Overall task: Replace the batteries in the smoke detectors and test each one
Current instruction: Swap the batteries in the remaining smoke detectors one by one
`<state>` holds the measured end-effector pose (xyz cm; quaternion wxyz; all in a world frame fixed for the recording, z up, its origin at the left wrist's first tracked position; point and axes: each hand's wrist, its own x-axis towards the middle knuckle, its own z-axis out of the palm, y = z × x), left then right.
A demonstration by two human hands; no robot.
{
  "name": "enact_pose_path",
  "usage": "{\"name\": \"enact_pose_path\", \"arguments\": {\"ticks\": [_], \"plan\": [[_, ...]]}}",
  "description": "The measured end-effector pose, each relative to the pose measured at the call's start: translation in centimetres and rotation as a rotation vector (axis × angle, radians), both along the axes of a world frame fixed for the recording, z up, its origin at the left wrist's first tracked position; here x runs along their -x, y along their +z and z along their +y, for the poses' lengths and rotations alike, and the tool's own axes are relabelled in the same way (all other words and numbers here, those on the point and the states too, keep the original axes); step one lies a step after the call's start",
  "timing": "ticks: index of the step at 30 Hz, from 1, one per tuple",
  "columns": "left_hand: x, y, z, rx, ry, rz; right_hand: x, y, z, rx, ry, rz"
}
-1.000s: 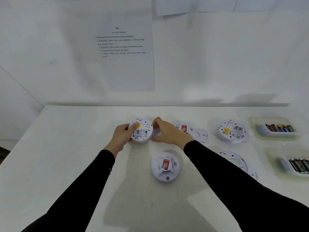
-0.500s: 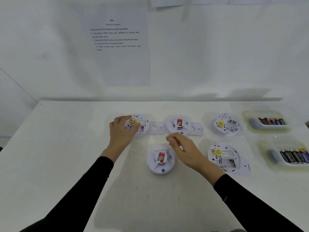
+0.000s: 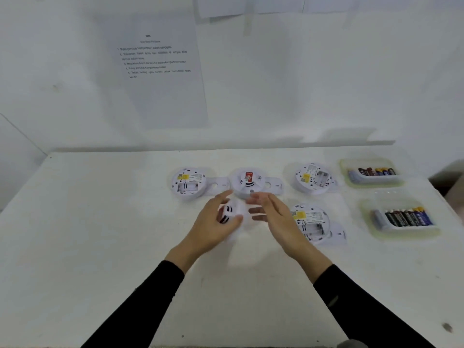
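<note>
A white smoke detector [image 3: 233, 209] with a red label sits blurred at the table's centre. My left hand [image 3: 208, 227] grips it from the left, thumb across its front and fingers over its far edge. My right hand [image 3: 278, 219] hovers at its right side with fingers straight; whether it touches is unclear. Three detectors lie face down with battery bays exposed: back left [image 3: 188, 183], back right [image 3: 313, 178] and near right [image 3: 310, 222]. Another detector [image 3: 248, 182] lies face up at the back middle.
Two loose mounting plates [image 3: 217, 185] [image 3: 272, 185] lie beside the back detectors. Two trays of batteries stand at the right, one far [image 3: 371, 172] and one near [image 3: 404, 218]. An instruction sheet [image 3: 155, 59] hangs on the wall. The table [image 3: 100, 234] ends at the right.
My left hand left the back-left detector and came down onto the centre detector. My right hand moved in beside it. The centre detector now looks tilted and blurred.
</note>
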<state>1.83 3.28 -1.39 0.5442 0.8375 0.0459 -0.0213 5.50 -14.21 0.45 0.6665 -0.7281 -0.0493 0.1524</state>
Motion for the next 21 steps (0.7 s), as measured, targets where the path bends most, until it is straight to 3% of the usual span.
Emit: {"name": "enact_pose_path", "arguments": {"ticks": [4,7,10,14,21], "plan": [[-1.0,3.4,-3.2,0.854,-0.007,0.109,0.3,2.8,-2.5,0.078,0.050,-0.247],[-1.9,5.1,-6.7,1.212,0.037,0.111,0.4,3.9,-4.2,0.179,0.013,-0.458],[-2.7,6.4,-9.9,1.288,0.060,0.062,0.1,5.1,-6.2,0.264,-0.070,-0.581],[-3.7,8.3,-13.8,1.214,0.093,-0.026,-0.9,6.6,-9.2,0.309,-0.072,-0.608],[-4.6,9.4,-17.9,1.200,0.119,0.001,-1.5,8.5,-13.2,0.353,-0.027,-0.707]]}}
